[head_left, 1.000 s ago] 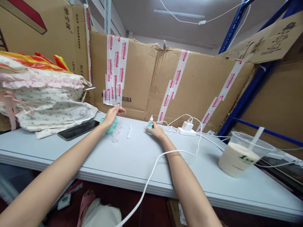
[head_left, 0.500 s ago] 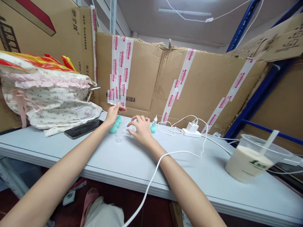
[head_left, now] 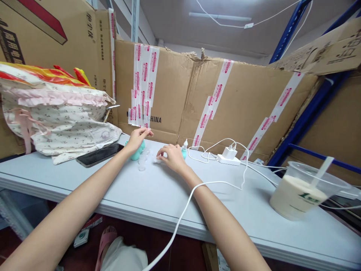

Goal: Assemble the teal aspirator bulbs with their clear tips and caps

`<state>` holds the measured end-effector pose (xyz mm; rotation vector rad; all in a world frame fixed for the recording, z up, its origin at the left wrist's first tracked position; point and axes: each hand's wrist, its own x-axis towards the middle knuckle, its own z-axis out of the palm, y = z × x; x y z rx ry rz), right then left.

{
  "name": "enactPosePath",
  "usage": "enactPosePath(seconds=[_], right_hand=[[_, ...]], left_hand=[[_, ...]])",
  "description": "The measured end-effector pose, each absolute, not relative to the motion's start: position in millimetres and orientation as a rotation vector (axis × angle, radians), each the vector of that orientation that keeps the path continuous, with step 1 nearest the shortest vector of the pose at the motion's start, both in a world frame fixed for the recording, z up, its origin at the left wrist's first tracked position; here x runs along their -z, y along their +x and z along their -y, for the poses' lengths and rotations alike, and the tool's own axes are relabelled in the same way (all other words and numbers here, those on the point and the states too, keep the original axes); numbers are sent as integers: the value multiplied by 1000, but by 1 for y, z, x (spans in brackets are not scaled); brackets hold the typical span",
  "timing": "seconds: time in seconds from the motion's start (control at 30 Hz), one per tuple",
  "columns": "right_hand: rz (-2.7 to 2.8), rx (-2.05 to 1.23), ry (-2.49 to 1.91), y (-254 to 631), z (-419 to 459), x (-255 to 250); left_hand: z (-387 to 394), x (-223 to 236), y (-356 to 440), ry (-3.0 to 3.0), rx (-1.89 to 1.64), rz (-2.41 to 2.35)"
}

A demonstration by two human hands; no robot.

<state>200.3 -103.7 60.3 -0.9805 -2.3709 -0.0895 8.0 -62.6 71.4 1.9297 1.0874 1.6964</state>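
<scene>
My left hand (head_left: 137,140) hovers over a cluster of small round turquoise bottles (head_left: 136,155), partly covering them. Its fingers stretch loosely to the right, with nothing visible in them. To the right of the bottles, small clear plastic pieces (head_left: 141,165) stand in a row on the table. My right hand (head_left: 172,156) is low over the table, thumb and fingers closed around a small clear plastic piece (head_left: 158,161), whose exact shape is blurred. Just behind that hand stands a turquoise bottle with a pointed white nozzle (head_left: 185,145), its lower part partly hidden.
A black phone (head_left: 99,154) and a floral cloth bag (head_left: 70,120) lie at the left. A white charger on a power strip (head_left: 228,156) sits right of centre. One white cable (head_left: 180,218) crosses my right forearm. A plastic drink cup (head_left: 299,197) stands at the right. Cardboard (head_left: 175,90) walls the back.
My right hand has shifted slightly right, and its fingers have drawn together around a small clear piece. My left hand has moved slightly right and down, covering more of the bottles.
</scene>
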Motion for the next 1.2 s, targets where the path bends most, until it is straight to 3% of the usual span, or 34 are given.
enactPosePath(seconds=[0.17, 0.27, 0.63, 0.93, 1.2], right_hand=[[1836, -397, -841, 196, 99, -64], [1726, -499, -816, 194, 98, -62], [1803, -254, -1072, 193, 98, -59], [2334, 287, -1384, 175, 81, -55], [2647, 428, -1483, 144, 66, -71]], left_hand=[[73, -72, 17, 2168, -1282, -1011], [80, -73, 24, 2200, -1157, -991], [76, -74, 18, 2041, -1218, -952], [61, -71, 5, 1864, -1574, -949], [55, -71, -1, 1678, -1788, -1076]])
